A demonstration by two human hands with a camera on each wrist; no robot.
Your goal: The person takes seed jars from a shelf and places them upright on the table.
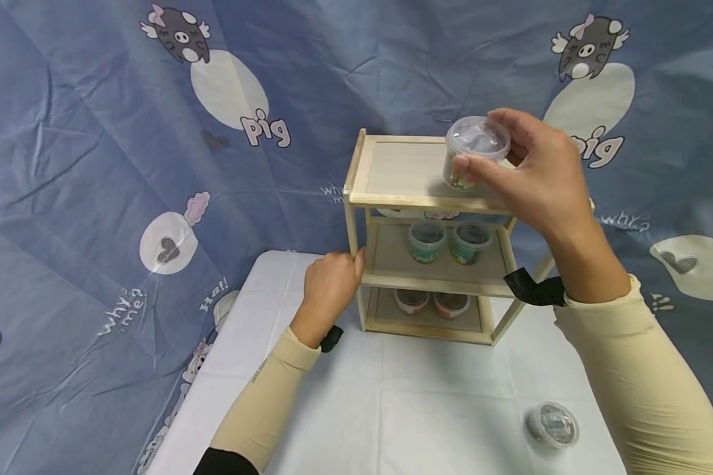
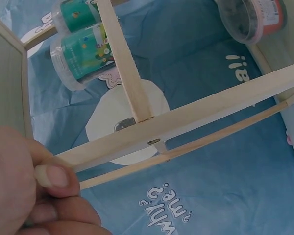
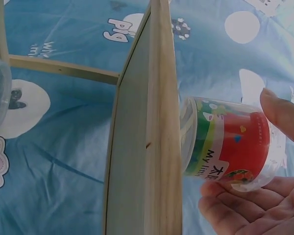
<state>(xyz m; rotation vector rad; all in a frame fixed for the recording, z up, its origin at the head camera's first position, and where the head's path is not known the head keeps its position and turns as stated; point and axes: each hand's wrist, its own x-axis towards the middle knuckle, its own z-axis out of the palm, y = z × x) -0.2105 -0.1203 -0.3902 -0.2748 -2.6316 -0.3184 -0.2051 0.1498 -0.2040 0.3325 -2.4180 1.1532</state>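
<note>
1. Head view: I see a person's right hand (image 1: 543,178) holding a clear lidded tub (image 1: 475,138) over the top of a pale wooden rack (image 1: 401,161). The tub sits between curled thumb and fingers, which are spread just as wide as its sides. The hand covers the tub's right side, and I can't tell whether its base touches the board.

2. Lower left, the left hand (image 1: 335,282) is closed around the rack's left front post (image 1: 351,224), its fingertips hidden. Two green-labelled tubs (image 1: 426,242) stand on the middle shelf; two reddish tubs (image 1: 412,301) below are partly covered by that shelf's edge. Another tub (image 1: 554,425) rests on the white table (image 1: 440,396), its label hard to make out.

3. Left wrist view: thumb and bent fingers pinch the post at its near end; the hand is cut off at the left edge.

4. Right wrist view: the held tub appears sideways, its red label between thumb and fingers, its base beside the board's edge. The hand runs out of view.
</note>
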